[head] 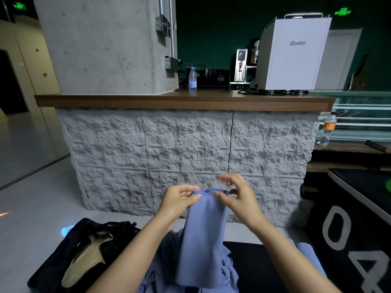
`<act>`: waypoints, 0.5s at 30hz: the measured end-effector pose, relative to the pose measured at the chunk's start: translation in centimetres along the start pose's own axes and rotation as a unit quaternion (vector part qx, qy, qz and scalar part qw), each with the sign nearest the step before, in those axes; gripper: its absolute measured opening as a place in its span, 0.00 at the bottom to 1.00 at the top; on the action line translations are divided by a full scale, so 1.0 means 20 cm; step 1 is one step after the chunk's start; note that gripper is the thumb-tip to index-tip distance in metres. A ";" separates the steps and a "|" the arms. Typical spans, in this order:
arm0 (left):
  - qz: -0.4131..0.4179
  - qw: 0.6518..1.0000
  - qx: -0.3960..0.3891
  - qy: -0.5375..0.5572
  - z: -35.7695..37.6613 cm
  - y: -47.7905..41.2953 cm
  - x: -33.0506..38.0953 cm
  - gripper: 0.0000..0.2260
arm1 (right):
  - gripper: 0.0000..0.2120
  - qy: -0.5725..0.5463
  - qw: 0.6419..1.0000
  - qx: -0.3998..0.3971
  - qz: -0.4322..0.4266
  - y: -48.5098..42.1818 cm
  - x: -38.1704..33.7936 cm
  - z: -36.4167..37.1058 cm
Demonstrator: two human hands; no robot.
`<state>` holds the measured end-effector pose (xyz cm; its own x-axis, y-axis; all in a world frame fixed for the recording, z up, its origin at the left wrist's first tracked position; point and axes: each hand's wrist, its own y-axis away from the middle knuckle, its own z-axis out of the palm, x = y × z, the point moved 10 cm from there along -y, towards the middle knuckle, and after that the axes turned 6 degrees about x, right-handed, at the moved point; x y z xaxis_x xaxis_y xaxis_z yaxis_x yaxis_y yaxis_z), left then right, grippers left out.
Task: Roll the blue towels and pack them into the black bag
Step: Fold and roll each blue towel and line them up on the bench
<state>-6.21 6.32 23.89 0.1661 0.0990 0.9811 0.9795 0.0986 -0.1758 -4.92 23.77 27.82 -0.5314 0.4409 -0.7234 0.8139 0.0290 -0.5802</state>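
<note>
Left hand [179, 200] and right hand [240, 200] pinching top hem of blue towel [203, 240] in curled fingers [195, 196], black bag [49, 267] open at left, white coffee machine [292, 58] logo unreadable

The room is dim, its back wall [211, 28] nearly black. Wide-angle distortion bends the edges; the right hand [239, 199] is motion-blurred.

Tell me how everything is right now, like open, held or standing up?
blue towel: held up by its top edge, hanging unrolled.
left hand: pinches the towel's top edge.
right hand: pinches the same edge.
black bag: lying open.
other blue towels: heaped, unrolled.
water bottle: upright.
</note>
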 end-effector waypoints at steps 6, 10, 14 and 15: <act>-0.003 0.994 -0.095 -0.045 -0.02 -0.03 0.04 0.09 | 0.30 0.166 0.947 -0.269 0.058 0.02 0.34 0.14; -0.014 0.989 -0.106 -0.102 -0.14 -0.08 0.00 0.10 | 0.09 0.204 0.925 -0.318 0.046 0.03 0.36 0.13; -0.006 0.990 -0.106 -0.097 -0.18 -0.10 0.02 0.10 | 0.10 0.060 0.932 -0.344 0.095 0.07 0.29 0.21; -0.002 0.990 -0.110 -0.090 -0.17 -0.10 0.03 0.10 | 0.14 0.031 0.936 -0.337 0.101 0.08 0.27 0.23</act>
<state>-7.64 2.85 25.15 0.1587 0.2762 0.9479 0.9845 -0.1175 -0.1305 -7.54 22.02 21.23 -0.3524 0.5491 -0.7578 0.8710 0.4886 -0.0509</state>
